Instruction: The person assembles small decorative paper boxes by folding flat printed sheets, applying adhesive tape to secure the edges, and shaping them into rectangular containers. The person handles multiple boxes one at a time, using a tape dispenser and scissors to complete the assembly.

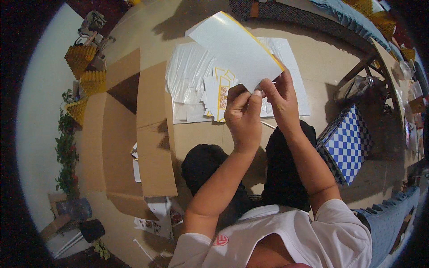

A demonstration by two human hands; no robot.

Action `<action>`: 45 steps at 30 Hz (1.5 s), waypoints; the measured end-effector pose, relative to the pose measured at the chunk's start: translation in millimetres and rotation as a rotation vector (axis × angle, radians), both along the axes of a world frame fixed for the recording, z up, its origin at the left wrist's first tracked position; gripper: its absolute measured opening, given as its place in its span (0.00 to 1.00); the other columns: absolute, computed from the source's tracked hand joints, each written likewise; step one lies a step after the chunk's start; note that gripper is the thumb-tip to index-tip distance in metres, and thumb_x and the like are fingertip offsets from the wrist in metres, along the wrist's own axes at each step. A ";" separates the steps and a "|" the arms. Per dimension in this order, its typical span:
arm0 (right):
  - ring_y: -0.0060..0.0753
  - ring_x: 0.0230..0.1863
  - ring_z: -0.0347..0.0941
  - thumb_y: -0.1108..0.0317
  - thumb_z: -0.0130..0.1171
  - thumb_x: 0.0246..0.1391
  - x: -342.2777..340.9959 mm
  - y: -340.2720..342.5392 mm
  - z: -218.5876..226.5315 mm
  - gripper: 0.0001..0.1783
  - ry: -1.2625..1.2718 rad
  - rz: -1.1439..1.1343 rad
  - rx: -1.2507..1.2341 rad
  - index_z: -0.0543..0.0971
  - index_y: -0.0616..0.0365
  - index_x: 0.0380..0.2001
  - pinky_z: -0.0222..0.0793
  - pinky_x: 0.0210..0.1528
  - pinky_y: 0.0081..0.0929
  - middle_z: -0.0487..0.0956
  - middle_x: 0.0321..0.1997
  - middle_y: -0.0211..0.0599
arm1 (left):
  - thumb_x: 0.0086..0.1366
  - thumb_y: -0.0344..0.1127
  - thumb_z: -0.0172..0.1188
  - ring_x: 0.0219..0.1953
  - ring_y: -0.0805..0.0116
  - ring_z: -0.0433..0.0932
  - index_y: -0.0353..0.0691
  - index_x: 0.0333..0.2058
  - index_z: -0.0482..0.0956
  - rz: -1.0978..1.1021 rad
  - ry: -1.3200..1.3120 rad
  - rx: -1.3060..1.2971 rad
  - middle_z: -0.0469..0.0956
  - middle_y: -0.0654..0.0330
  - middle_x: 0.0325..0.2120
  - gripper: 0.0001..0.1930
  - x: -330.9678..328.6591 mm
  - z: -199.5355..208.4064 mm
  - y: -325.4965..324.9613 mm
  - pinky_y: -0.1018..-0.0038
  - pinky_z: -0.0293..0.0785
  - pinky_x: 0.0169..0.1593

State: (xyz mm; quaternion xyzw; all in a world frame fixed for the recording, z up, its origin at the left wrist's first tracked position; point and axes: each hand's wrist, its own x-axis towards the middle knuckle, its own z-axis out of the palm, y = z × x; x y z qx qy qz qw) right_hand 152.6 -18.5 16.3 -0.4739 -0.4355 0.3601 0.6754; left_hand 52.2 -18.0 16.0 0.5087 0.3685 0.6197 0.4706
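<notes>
A large white sheet with a yellow edge (237, 47) is held up in front of me, tilted over the floor. My left hand (245, 116) is closed, its thumb and fingers pinching at the sheet's near corner. Close beside it, my right hand (281, 96) grips the same corner, thumb against bent fingers. What lies between the fingertips is partly hidden. Beneath the hands, a pile of white and yellow printed paper pieces (222, 96) rests on clear plastic wrapping (190, 67). Another white sheet (297, 85) lies flat to the right of the pile.
An open cardboard box (154, 134) stands at my left, with white pieces inside it. More printed sheets (156, 219) lie near its close end. At right are a blue-and-white checkered box (346, 143) and a wooden table (389, 67). My knees (203, 165) are below the hands.
</notes>
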 end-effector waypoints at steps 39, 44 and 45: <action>0.33 0.47 0.69 0.57 0.67 0.50 55.7 3.9 28.5 0.47 -0.088 0.103 0.121 0.51 0.45 0.67 0.67 0.52 0.33 0.67 0.49 0.42 | 0.64 0.36 0.57 0.35 0.63 0.74 0.33 0.33 0.78 -0.202 0.619 0.205 0.76 0.55 0.34 0.10 -29.1 -3.7 22.6 0.71 0.70 0.43; 0.34 0.51 0.67 0.58 0.67 0.50 44.7 2.0 2.2 0.40 -0.097 0.180 0.036 0.57 0.47 0.61 0.66 0.54 0.34 0.67 0.49 0.42 | 0.71 0.38 0.48 0.36 0.77 0.72 0.33 0.42 0.73 -0.395 -0.041 -0.228 0.76 0.62 0.33 0.13 -29.6 11.5 21.4 0.76 0.70 0.42; 0.34 0.54 0.66 0.56 0.66 0.51 44.2 1.7 0.8 0.36 -0.110 0.165 0.026 0.60 0.49 0.58 0.66 0.55 0.34 0.68 0.51 0.41 | 0.71 0.36 0.48 0.37 0.77 0.72 0.33 0.43 0.72 -0.411 0.016 -0.250 0.77 0.61 0.35 0.12 -32.9 4.5 25.8 0.76 0.69 0.43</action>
